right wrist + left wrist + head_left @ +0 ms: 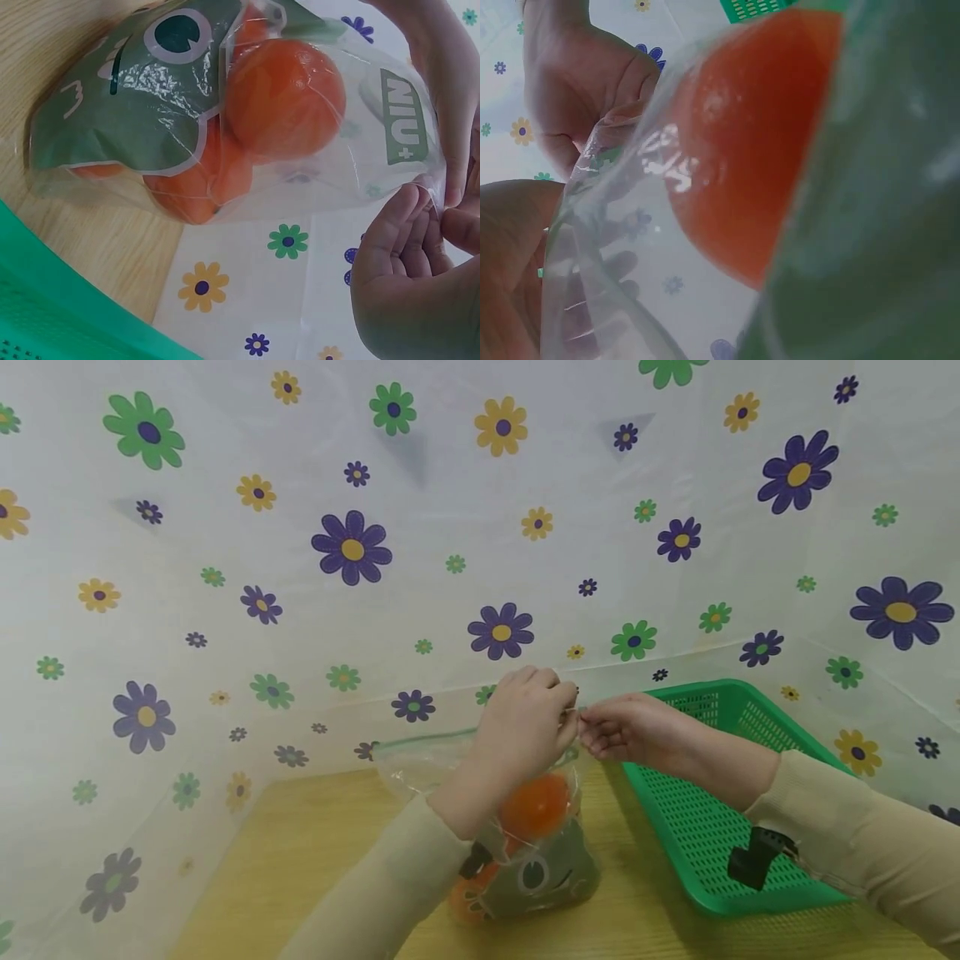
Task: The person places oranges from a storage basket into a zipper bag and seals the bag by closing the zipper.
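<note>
Here the left hand point(525, 718) and right hand point(626, 731) both pinch the top edge of the clear plastic zip bag of oranges point(536, 839), which rests on the wooden table point(300, 852) beside the green mesh basket point(701, 827). Judged best practice: keep both pinches firm at the seal, fingertips close together, and leave the fruit's weight on the table.

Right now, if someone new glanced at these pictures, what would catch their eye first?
Probably the clear plastic bag of oranges with its green printed face, standing on the wooden table at the centre. The left hand and right hand both pinch its top edge. Next, the bright green basket just to the right, and the flower-print sheet behind everything.
</note>
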`<state>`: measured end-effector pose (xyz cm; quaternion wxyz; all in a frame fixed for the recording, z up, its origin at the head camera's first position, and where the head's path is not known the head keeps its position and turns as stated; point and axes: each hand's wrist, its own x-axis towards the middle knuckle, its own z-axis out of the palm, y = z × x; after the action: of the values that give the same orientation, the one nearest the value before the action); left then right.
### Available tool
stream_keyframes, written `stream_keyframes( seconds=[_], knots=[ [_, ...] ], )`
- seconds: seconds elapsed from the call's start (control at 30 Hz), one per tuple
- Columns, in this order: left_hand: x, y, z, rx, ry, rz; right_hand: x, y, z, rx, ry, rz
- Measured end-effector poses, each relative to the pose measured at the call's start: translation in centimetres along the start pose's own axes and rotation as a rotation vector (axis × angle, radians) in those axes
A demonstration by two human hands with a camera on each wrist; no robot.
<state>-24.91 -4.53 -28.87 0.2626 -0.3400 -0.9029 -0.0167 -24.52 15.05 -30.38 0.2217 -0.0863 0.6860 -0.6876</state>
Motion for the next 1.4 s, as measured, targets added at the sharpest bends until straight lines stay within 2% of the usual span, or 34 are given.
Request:
stream_keyframes(
  seconds=[0.13, 0.53, 0.67, 0.97, 1.23, 1.4],
  knots=[
    [0.0, -0.2, 0.1, -0.001, -0.004, -0.002, 0.1, 0.1, 0.0, -0.032, 0.032, -0.004],
    [-0.3, -0.5, 0.3, -0.017, 0.04, -0.004, 0.0, 0.2, -0.1, -0.053, 0.057, -0.01],
    [-0.6, -0.7, 0.5, -0.008, 0.075, 0.014, 0.0, 0.4, -0.3, -0.055, 0.069, 0.004],
    [-1.4, -1.4, 1.2, 0.043, 0.208, 0.076, 0.0, 0.4, -0.1, -0.059, 0.081, 0.004],
    [-1.9, -2.4, 1.5, 0.08, 0.257, 0.099, 0.2, 0.4, -0.1, -0.072, 0.116, 0.018],
    [-2.3, -2.9, 1.4, 0.074, 0.244, 0.092, 0.3, 0.4, -0.1, -0.061, 0.128, 0.027]
  ],
)
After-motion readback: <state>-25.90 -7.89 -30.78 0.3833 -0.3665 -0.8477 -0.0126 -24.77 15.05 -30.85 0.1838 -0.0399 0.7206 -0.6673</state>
